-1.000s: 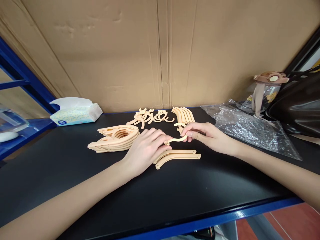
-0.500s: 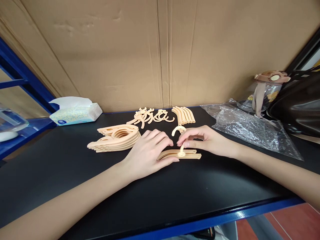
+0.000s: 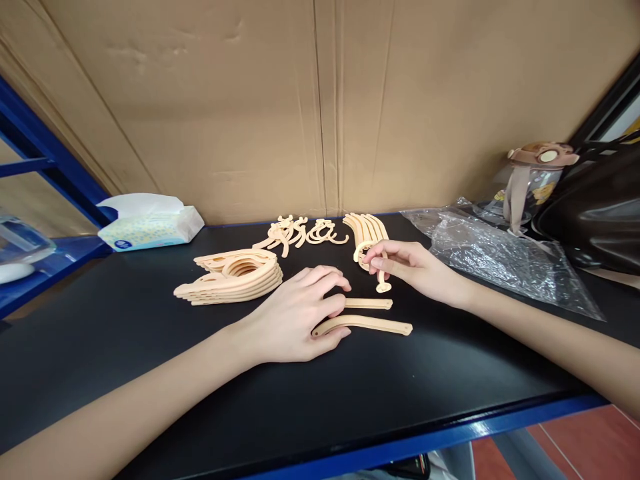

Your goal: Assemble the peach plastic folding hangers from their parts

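Between the fingers of my right hand (image 3: 410, 267) is a beige hanger hook (image 3: 383, 283), its curved part up and its round foot down, above the table. My left hand (image 3: 300, 313) rests palm down, thumb and forefinger around the curved end of a beige hanger arm (image 3: 370, 323). A second hanger arm (image 3: 370, 303) lies just behind it, partly hidden by my fingers. Left of that hand is a stack of folded beige hangers (image 3: 230, 280). Farther back lie several loose hooks (image 3: 285, 233) and a row of hanger arms (image 3: 367, 230).
A tissue pack (image 3: 150, 223) stands at the back left of the black table (image 3: 350, 407). On the right lie a clear plastic bag (image 3: 490, 247), a drinking bottle (image 3: 537, 180) with a strap, and a dark shiny bag (image 3: 595, 207). Cardboard (image 3: 225, 100) walls off the back.
My right hand has lifted the hook up and right, away from the arms. The nearer arm has shifted toward me, opening a gap between the two arms.
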